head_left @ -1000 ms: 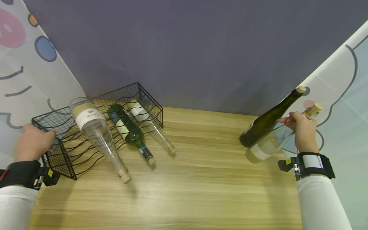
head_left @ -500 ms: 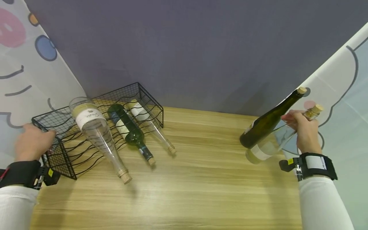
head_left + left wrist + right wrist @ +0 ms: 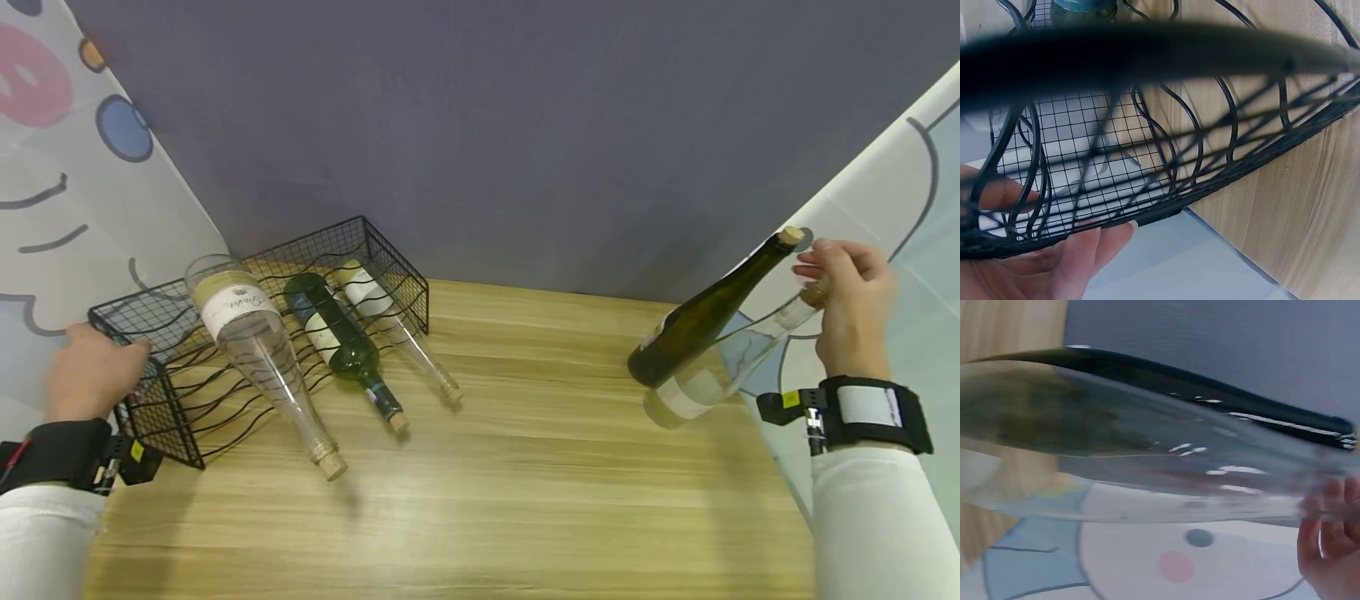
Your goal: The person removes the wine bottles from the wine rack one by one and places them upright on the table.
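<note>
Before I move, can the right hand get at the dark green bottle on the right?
Likely yes: the right hand is close to the dark green bottle, whose neck nothing covers. That hand is at the top of the clear bottle alongside, so any grip there would need loosening first.

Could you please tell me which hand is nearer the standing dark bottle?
Right hand, beside the dark bottle, at the top of the standing clear bottle; the left hand, across the table, grips the rack.

At eight o'clock a white left sleeve (image 3: 48, 542) met a red-streaked black strap (image 3: 63, 457), at four o'clock a white right sleeve (image 3: 873, 521) met a black strap (image 3: 914, 417) with a pale patch (image 3: 870, 406), and both straps carried small black cameras (image 3: 141, 465) (image 3: 777, 409) with yellow stickers (image 3: 137, 451) (image 3: 791, 399).
</note>
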